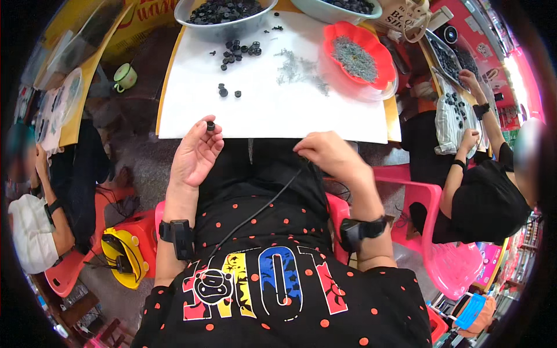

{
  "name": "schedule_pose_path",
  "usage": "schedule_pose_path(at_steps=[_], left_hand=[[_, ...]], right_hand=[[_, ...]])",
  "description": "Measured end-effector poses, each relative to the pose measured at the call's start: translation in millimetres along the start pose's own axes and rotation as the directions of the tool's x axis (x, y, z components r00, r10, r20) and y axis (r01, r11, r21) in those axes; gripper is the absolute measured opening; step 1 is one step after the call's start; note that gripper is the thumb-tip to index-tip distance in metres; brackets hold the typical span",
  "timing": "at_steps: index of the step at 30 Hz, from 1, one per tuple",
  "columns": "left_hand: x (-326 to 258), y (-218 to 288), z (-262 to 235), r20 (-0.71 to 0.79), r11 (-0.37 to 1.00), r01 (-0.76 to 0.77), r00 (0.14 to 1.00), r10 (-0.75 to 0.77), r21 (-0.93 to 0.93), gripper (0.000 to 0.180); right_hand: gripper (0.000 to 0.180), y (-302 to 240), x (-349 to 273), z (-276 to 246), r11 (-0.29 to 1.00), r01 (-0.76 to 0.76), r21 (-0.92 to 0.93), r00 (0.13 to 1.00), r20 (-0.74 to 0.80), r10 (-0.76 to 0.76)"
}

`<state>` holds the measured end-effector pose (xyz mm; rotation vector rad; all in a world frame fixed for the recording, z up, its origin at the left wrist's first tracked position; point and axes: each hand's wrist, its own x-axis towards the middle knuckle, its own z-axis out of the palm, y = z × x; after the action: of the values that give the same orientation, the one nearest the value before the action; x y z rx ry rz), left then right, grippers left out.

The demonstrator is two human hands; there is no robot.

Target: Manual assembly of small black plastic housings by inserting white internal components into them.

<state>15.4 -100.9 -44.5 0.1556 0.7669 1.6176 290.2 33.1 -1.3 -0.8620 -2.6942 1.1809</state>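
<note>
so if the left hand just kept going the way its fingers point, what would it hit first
The left hand, pinching a small black ring, points up toward the table. It would probably first meet the near edge of the white sheet, then the two loose black rings beyond it. Its height above the table is hard to judge.

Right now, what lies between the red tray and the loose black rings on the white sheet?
A scatter of small grey bits, seen in the head view.

On the bench [174, 75] lies a sheet [272, 110]; 2 bowls [223, 20] stand at its far edge, a tray [333, 37] right, small rings [238, 51] scattered left.
</note>
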Motion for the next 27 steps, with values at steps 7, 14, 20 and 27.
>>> schedule_pose_path(at_steps=[7, 14, 20, 27], left_hand=[[-4.0, -4.2, 11.1, 0.050, 0.992, 0.023, 0.998, -0.029, 0.121, 0.028], [-3.9, -7.1, 13.4, 0.074, 0.988, 0.051, 0.995, -0.062, 0.146, 0.027], [-6.9, -4.0, 27.3, 0.122, 0.971, 0.044, 0.990, -0.074, 0.234, 0.021], [-24.6, 10.6, 82.1, 0.283, 0.786, -0.141, 0.958, -0.045, 0.602, 0.017]], right_hand=[[0.017, 12.7, -10.0, 36.7, 0.904, -0.201, -0.378, 0.979, -0.116, 0.169], [0.026, 31.9, -13.6, 40.1, 0.944, -0.217, -0.250, 0.974, -0.113, 0.194], [0.025, -13.1, -18.2, 15.7, 0.993, -0.107, 0.043, 0.967, -0.228, 0.114], [0.021, -89.9, 9.1, -14.9, 0.915, 0.225, 0.336, 0.938, -0.329, -0.110]])
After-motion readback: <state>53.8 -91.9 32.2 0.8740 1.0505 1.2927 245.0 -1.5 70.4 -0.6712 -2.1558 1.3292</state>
